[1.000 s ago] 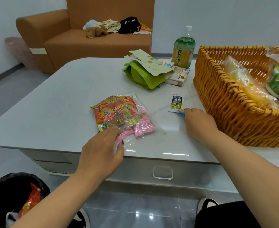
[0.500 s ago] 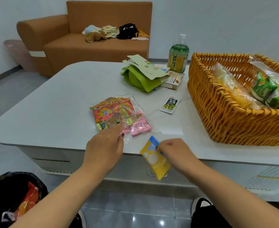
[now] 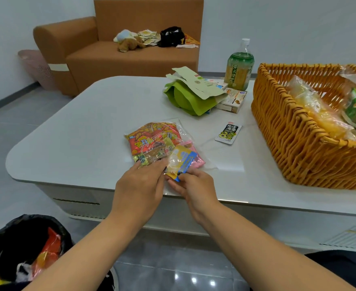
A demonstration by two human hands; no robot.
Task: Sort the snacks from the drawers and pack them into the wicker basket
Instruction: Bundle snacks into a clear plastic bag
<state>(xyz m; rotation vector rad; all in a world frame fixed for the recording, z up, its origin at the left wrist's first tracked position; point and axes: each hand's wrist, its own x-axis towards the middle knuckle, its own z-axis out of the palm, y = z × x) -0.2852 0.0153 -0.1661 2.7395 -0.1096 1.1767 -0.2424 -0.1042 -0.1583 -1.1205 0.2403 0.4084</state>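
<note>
Head view. The right hand (image 3: 196, 189) pinches a yellow-and-blue packet (image 3: 180, 163) by its lower edge, its grip closed on that corner, holding the packet over the near end of a clear bag (image 3: 162, 144) of mixed snacks lying on the white bench (image 3: 78, 131). The left hand (image 3: 140, 186) rests on the bag's near edge, fingers loosely curved; whether they pinch the plastic cannot be told. A black sachet (image 3: 228, 132) lies alone between bag and wicker basket (image 3: 294, 141), which stands at the right and holds wrapped snacks. Behind lie a green pouch (image 3: 188, 100), a box (image 3: 232, 100) and a bottle (image 3: 239, 68).
</note>
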